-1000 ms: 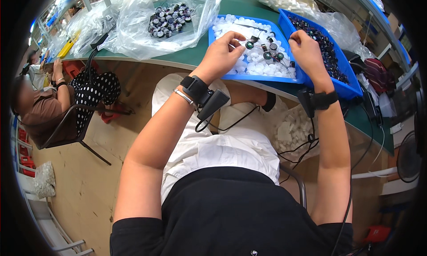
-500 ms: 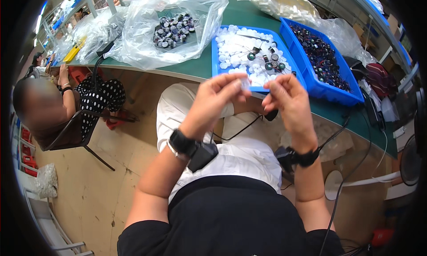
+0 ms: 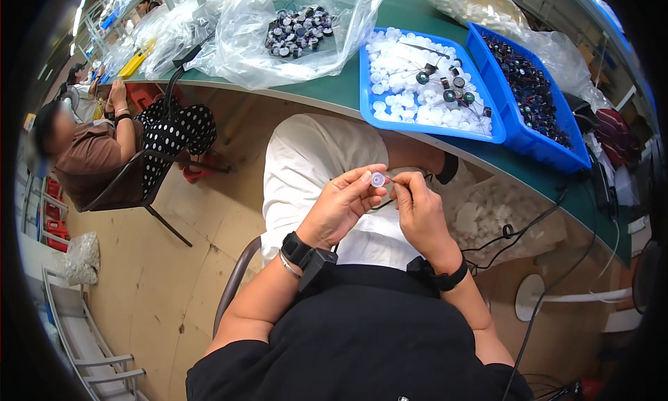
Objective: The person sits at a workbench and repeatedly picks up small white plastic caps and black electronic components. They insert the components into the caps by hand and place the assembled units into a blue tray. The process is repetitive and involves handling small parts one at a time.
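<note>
A translucent round cap (image 3: 378,179) is clamped in the left hand (image 3: 339,207) over the lap (image 3: 298,171), on the near side of the green table (image 3: 412,12). Immediately to its right, a thin reddish wire (image 3: 390,179) is pinched by the right hand (image 3: 423,211). White caps (image 3: 391,65) are contained in a blue tray (image 3: 433,129) at the far right.

The place looks like a factory workshop: a long green workbench (image 3: 339,89) crosses the upper part, with two blue trays (image 3: 431,128) full of small pieces at the upper right, and at the left another person (image 3: 94,166) sits beside it.
</note>
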The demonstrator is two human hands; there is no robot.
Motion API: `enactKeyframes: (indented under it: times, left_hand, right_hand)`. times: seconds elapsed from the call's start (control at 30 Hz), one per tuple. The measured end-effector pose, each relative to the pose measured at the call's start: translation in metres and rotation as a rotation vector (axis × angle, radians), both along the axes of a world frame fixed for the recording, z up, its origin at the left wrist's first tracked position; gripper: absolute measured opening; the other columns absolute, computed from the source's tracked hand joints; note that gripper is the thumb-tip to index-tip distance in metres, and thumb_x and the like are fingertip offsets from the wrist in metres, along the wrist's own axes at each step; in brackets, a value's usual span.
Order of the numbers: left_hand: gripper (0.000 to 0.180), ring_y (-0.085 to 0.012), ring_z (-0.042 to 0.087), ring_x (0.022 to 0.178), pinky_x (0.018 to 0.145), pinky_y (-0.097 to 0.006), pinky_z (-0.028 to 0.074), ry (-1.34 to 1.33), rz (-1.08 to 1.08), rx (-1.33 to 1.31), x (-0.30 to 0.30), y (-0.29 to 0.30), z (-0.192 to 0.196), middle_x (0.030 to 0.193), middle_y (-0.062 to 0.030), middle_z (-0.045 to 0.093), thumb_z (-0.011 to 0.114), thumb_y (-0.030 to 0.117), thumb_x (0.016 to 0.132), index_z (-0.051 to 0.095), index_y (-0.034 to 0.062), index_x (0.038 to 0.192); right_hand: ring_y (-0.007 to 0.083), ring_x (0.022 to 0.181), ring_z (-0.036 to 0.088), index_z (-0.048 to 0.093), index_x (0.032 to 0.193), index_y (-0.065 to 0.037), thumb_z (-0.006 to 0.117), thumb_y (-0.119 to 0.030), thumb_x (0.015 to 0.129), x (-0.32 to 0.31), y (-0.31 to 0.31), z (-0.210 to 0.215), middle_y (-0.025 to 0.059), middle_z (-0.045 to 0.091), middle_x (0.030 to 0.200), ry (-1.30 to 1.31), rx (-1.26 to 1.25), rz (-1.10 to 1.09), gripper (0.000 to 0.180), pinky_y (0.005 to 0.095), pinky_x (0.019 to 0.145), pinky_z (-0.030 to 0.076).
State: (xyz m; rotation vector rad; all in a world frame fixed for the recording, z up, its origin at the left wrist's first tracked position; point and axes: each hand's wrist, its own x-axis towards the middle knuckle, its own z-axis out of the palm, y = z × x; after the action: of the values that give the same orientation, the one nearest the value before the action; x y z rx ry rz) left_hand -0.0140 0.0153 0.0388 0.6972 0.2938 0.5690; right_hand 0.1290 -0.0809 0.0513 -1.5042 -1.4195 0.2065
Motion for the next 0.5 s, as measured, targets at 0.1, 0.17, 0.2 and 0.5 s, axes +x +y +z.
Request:
enactKeyframes:
  times: [0.1,0.17,0.2,0.5]
  left_hand:
    - [0.033,-0.0148,0.063,0.095,0.085,-0.027,0.052,-0.019,0.006,-0.028,0.001,0.000,-0.005,0.111,-0.0106,0.063,0.053,0.016,0.097,0.053,-0.0022,0.125]
    - [0.034,-0.0161,0.062,0.099,0.088,-0.028,0.051,-0.033,0.004,-0.058,0.002,0.001,-0.010,0.115,-0.0117,0.061,0.053,0.015,0.097,0.051,-0.0024,0.126]
    - [0.035,-0.0169,0.061,0.102,0.090,-0.028,0.051,-0.039,0.002,-0.071,0.002,0.002,-0.012,0.117,-0.0123,0.060,0.053,0.015,0.097,0.050,-0.0025,0.128]
    - [0.027,-0.0217,0.059,0.108,0.097,-0.033,0.050,-0.072,0.035,-0.220,0.005,0.003,-0.019,0.118,-0.0166,0.059,0.055,0.009,0.095,0.054,-0.0002,0.120]
  right_hand:
    - [0.0291,0.064,0.061,0.055,0.090,-0.003,0.060,-0.003,0.087,-0.002,0.001,0.001,0.0119,0.062,0.075,-0.068,0.103,-0.052,0.006,0.0367,0.056,0.047]
    - [0.0246,0.059,0.059,0.056,0.085,-0.003,0.063,-0.003,0.085,-0.004,0.000,0.006,0.0101,0.061,0.073,-0.071,0.108,-0.073,0.007,0.0338,0.053,0.045]
    - [0.0224,0.056,0.058,0.057,0.083,-0.003,0.064,-0.003,0.084,-0.004,-0.001,0.007,0.0092,0.061,0.072,-0.072,0.111,-0.083,0.007,0.0324,0.052,0.044]
    - [0.0186,0.045,0.051,0.059,0.075,-0.005,0.067,-0.004,0.077,-0.002,0.000,0.003,0.0046,0.051,0.054,-0.129,0.112,-0.098,0.009,0.0316,0.045,0.040]
